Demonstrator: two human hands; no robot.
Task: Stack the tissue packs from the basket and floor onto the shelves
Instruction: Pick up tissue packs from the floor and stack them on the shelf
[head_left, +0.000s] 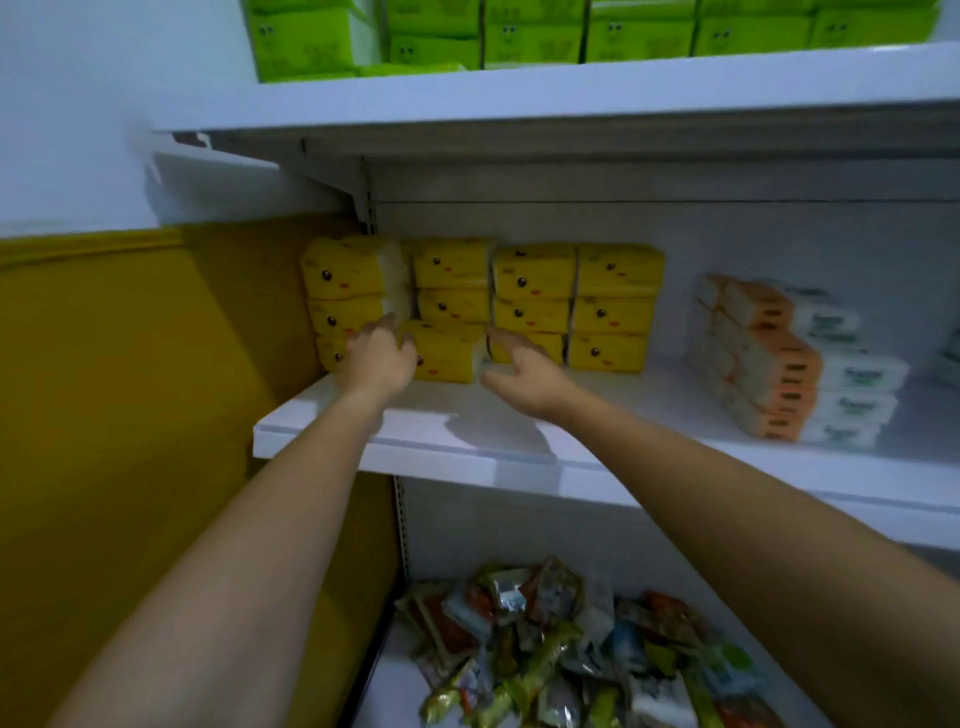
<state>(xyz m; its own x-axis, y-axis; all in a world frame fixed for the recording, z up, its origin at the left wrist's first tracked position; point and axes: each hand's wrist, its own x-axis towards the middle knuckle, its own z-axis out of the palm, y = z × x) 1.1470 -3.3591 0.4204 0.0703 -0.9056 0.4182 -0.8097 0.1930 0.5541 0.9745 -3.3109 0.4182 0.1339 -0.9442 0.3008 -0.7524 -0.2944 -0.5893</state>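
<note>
Front pack (447, 356) on mid shelf (415, 431), proud of row, prob. not yet squared in. Behind and either side of it: yellow tissue packs (530, 299), four cols, three high. Basket, floor out of view; remainder unknown. L hand (376, 358) loosely open, thumb at its left edge. R hand (524, 374) spread wide just beside its right edge, holding nothing.

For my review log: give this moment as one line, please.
phase: shelving | left hand: on yellow tissue pack, middle shelf | right hand: open beside it | pack: protrudes from stack
</note>
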